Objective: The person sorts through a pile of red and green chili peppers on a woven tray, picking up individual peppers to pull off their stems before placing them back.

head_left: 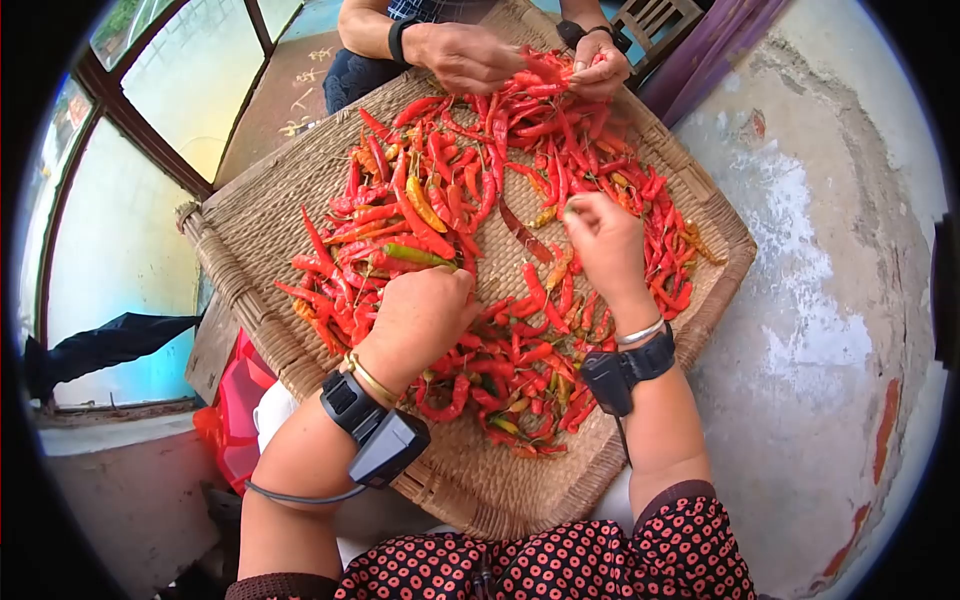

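Observation:
Red chili peppers (400,215) lie in heaps on a square woven tray (250,215). My left hand (425,310) is closed around the end of a green pepper (415,255), at the near edge of the left heap. My right hand (607,245) is pinched above the gap between the heaps, with a tiny green bit (569,209) at its fingertips. Just left of it lies a long dark red pepper (524,236). A looser pile (500,380) of red peppers with some green ones is spread on the near part of the tray, between my forearms.
Across the tray, another person's two hands (470,58) hold red peppers over the far corner. A wall (800,300) stands on the right, window panes (125,240) on the left. A dark folded umbrella (115,350) and a red plastic item (238,415) are at the lower left.

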### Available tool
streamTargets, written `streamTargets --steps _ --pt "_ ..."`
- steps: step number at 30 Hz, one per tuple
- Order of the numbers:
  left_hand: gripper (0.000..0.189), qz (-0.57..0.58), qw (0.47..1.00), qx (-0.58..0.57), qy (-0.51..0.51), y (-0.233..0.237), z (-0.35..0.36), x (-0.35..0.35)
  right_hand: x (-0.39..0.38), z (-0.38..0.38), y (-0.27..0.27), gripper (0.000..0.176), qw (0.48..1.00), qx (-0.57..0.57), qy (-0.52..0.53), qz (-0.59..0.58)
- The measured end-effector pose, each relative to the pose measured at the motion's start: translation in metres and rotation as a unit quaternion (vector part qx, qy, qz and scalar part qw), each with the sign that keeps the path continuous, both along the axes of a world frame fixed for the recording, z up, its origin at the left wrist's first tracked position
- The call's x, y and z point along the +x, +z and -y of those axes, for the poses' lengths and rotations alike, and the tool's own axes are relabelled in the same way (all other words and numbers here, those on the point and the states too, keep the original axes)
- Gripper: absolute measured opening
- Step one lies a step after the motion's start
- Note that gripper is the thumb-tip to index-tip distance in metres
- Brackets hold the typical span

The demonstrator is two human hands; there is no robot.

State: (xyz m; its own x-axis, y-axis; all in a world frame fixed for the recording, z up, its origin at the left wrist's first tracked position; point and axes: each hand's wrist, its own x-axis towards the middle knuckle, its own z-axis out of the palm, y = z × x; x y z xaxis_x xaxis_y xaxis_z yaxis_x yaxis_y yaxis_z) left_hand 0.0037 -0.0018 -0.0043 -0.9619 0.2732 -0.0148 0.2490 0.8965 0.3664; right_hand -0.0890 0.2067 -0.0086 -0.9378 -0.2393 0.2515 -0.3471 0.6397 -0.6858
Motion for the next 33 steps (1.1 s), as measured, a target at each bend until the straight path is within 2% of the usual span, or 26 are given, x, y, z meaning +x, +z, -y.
streamTargets --steps 1,2,3,5,6,7,8,9,16,18,19,20,21,22,23,24,25,26,28,29,31,32,33 --pt "0.022 -0.006 1.0 0.0 0.005 -0.001 0.0 0.001 -0.001 0.0 0.001 0.028 0.972 -0.224 -0.005 0.071" --pt "0.023 -0.012 1.0 0.001 0.01 -0.002 -0.001 0.001 0.001 0.003 0.002 0.043 0.939 -0.341 0.012 0.036" --pt "0.023 -0.012 1.0 0.001 0.009 -0.001 -0.001 0.002 0.001 0.002 0.0 0.043 0.939 -0.341 0.012 0.036" --pt "0.022 -0.011 0.999 -0.026 0.031 0.002 -0.001 0.002 0.002 -0.002 -0.009 0.046 0.987 -0.16 -0.016 0.003" --pt "0.022 -0.011 0.999 -0.025 0.031 0.002 0.0 0.002 0.005 -0.002 -0.008 0.046 0.987 -0.16 -0.016 0.003" --pt "0.023 -0.008 0.998 -0.051 0.046 0.002 0.0 0.001 0.011 -0.002 -0.006 0.038 0.999 0.004 0.028 0.03" --pt "0.023 -0.004 0.995 -0.075 0.061 0.002 0.001 0.0 0.017 -0.002 -0.005 0.031 0.982 0.169 0.071 0.055" --pt "0.023 -0.004 0.996 -0.072 0.061 0.002 0.0 0.0 0.023 -0.002 -0.004 0.026 0.934 0.33 0.111 0.079" --pt "0.025 0.003 0.992 -0.124 0.03 0.0 0.001 0.007 0.029 0.005 -0.018 0.022 0.929 0.357 0.097 0.012" --pt "0.024 0.004 0.99 -0.135 0.027 0.0 0.001 0.007 0.023 0.001 -0.016 0.023 0.936 0.315 0.09 0.129" --pt "0.024 0.003 0.99 -0.137 0.025 0.0 0.001 0.007 0.02 -0.002 -0.011 0.023 0.936 0.315 0.09 0.128" --pt "0.023 0.001 0.99 -0.139 0.024 0.0 0.001 0.007 0.017 -0.006 -0.004 0.02 0.958 0.173 0.085 0.212" --pt "0.023 0.0 0.99 -0.138 0.025 -0.001 0.001 0.007 0.014 -0.009 0.004 0.017 0.954 0.026 0.078 0.289" --pt "0.023 0.005 0.99 -0.142 0.026 -0.002 0.0 0.006 0.013 -0.01 0.013 0.013 0.93 -0.146 0.049 0.334" --pt "0.022 0.011 0.989 -0.146 0.026 -0.004 0.001 0.006 0.009 -0.013 0.003 0.014 0.86 -0.397 0.067 0.314" --pt "0.022 0.011 0.989 -0.147 0.027 -0.005 0.001 0.007 0.011 -0.008 0.009 0.02 0.844 -0.452 0.02 0.287" --pt "0.013 -0.019 0.99 -0.14 0.018 -0.006 0.002 0.007 0.013 -0.003 0.014 0.028 0.824 -0.503 -0.028 0.259" --pt "0.011 -0.048 0.99 -0.133 0.01 -0.006 0.003 0.008 0.013 -0.004 0.01 0.028 0.823 -0.504 -0.027 0.26" --pt "0.011 -0.045 0.991 -0.127 0.01 -0.005 0.003 0.007 0.012 -0.005 -0.001 0.033 0.913 -0.288 -0.012 0.29" --pt "0.011 -0.042 0.992 -0.119 0.009 -0.004 0.003 0.006 0.015 -0.002 -0.006 0.032 0.927 -0.223 0.029 0.299" --pt "0.012 -0.041 0.996 -0.075 0.025 0.004 -0.002 0.004 0.026 0.008 -0.011 0.03 0.942 -0.153 0.139 0.264" --pt "0.015 -0.04 0.998 -0.03 0.041 0.007 -0.003 0.004 0.031 0.014 -0.011 0.03 0.942 -0.153 0.139 0.264" --pt "0.015 -0.04 0.998 -0.031 0.04 0.005 -0.003 0.003 0.036 0.021 -0.005 0.027 0.934 -0.156 0.196 0.256"
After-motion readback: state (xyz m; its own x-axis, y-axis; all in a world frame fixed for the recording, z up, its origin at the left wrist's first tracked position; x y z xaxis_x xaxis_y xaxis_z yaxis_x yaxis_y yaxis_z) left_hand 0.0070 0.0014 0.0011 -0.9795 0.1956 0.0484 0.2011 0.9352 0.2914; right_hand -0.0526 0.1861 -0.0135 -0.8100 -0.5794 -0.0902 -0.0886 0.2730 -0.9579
